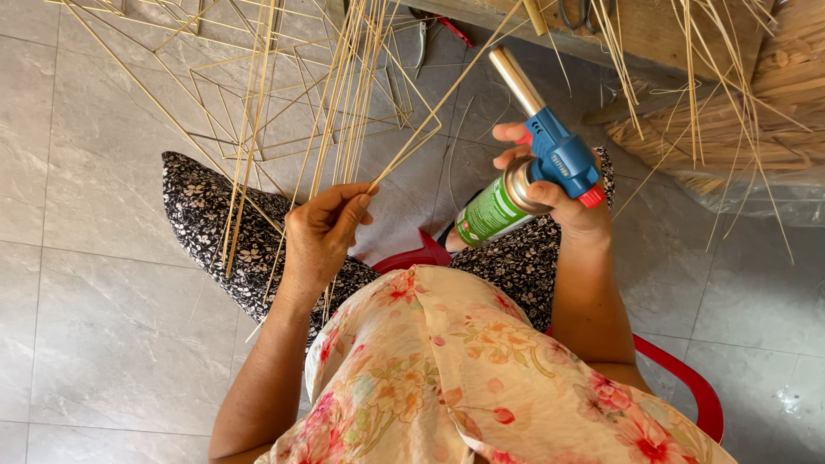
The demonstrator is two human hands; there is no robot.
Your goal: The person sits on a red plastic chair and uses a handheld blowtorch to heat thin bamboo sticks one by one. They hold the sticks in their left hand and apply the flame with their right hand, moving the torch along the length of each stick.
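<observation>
Head view: I see my right hand (567,202) wrapped around one gas torch (537,159), green can below, blue head, metal nozzle tilted up-left. My left hand (322,232) pinches one bent straw (412,150), just beside a bundle of straws (348,94), too many to count.

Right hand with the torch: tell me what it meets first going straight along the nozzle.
Probably the thin bent bamboo strip held by the left hand; the right hand aims the gas torch up-left, though depth is unclear.
</observation>
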